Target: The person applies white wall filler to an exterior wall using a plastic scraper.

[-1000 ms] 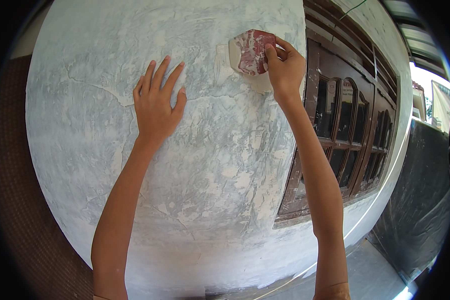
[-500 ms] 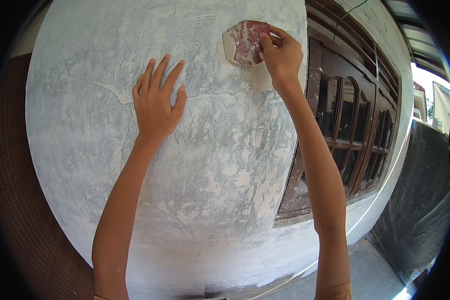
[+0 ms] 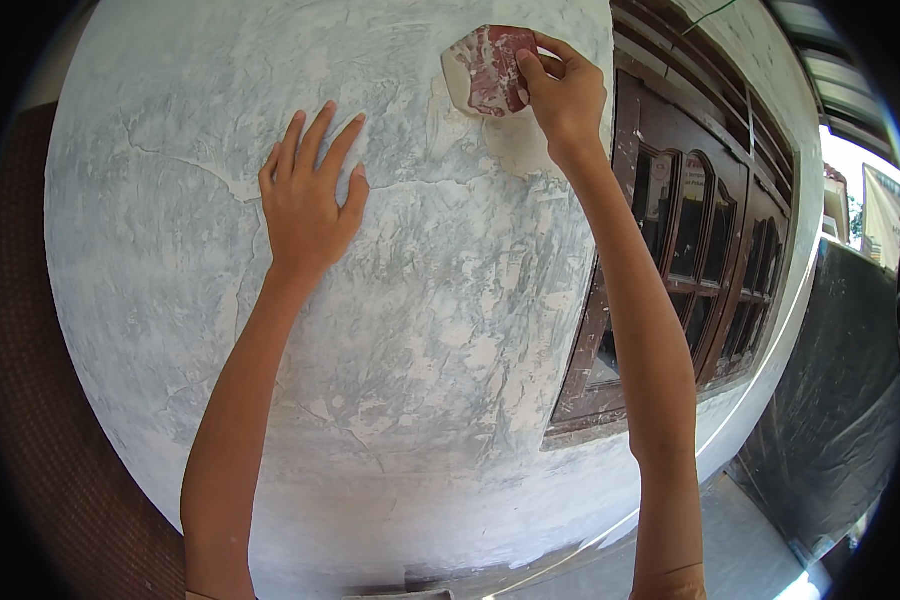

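Observation:
High on the right of a patchy white and grey wall [image 3: 400, 300], my right hand [image 3: 567, 95] pinches a flat, reddish-brown putty scraper [image 3: 492, 75] by its right edge. White paste is smeared over the scraper's face and sits thickly along its left side. Its far side is turned to the wall; whether its edge touches there I cannot tell. Left of it and lower, my left hand [image 3: 310, 205] lies against the wall with its fingers spread, holding nothing. Cracks and uneven plaster patches run around that hand.
A dark brown wooden window [image 3: 705, 285] with glass panes is set in the wall close to my right forearm. Brown woven matting [image 3: 40, 400] hangs at the left. Black sheeting [image 3: 820, 410] covers the far right, beside a grey floor [image 3: 720, 550].
The scraper and my right hand sit slightly higher in the picture. My left hand has shifted only a little, with its fingers still spread.

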### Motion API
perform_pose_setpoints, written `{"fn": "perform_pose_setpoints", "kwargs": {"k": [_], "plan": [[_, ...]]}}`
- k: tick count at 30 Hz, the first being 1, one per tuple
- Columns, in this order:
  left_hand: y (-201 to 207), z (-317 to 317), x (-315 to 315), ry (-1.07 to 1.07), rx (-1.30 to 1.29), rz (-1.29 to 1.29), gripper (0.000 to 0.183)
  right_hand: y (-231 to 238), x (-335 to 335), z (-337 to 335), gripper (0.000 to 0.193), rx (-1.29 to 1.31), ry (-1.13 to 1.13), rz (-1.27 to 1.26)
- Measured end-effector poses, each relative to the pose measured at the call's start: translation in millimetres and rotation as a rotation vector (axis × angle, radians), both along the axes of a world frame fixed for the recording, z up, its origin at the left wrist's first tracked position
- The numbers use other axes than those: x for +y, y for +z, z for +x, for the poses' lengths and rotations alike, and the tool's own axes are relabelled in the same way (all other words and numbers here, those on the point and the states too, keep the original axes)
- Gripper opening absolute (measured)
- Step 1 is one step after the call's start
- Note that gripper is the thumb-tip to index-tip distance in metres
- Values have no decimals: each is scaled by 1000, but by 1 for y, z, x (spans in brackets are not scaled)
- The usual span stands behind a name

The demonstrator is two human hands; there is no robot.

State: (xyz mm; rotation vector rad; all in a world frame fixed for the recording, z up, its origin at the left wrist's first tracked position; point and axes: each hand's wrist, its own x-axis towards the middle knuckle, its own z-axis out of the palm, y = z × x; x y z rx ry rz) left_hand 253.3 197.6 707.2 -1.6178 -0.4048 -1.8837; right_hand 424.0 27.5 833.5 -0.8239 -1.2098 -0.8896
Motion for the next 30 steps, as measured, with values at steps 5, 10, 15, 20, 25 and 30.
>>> {"fn": "perform_pose_setpoints", "kwargs": {"k": [5,10,15,20,25,30], "plan": [[-1,-1,3,16,-15,9,50,-16,-29,40,33,224,3,131],[-2,2,4,29,-24,5,50,-42,-29,31,34,276,305,102],[0,-1,2,-1,-33,40,46,-62,-8,13,32,214,118,22],[-3,5,5,30,-35,8,50,-55,-30,58,31,308,161,219],[-2,1,2,23,-46,28,46,-59,-15,12,32,231,264,41],[-3,-2,5,8,-28,2,49,-67,-9,21,33,219,111,49]]}}
